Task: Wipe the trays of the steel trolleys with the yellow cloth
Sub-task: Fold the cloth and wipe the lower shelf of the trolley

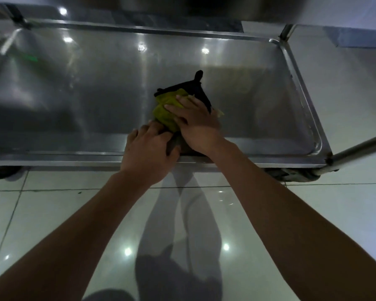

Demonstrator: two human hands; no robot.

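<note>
A yellow cloth [164,111] with a black edge lies bunched on the low steel trolley tray [85,94], a little right of the tray's middle and near its front rim. My right hand [195,122] lies flat on top of the cloth with its fingers spread and straight. My left hand [149,151] is at the cloth's near end by the front rim, fingers curled around a dark grey fold of it. Part of the cloth is hidden under both hands.
The tray's raised rim [300,88] runs along the right and front. A trolley upright [284,32] stands at the back right corner, a slanting steel bar [360,146] at the front right. Castor wheels [2,171] sit below the rim. Glossy white floor tiles [52,213] spread beneath my arms.
</note>
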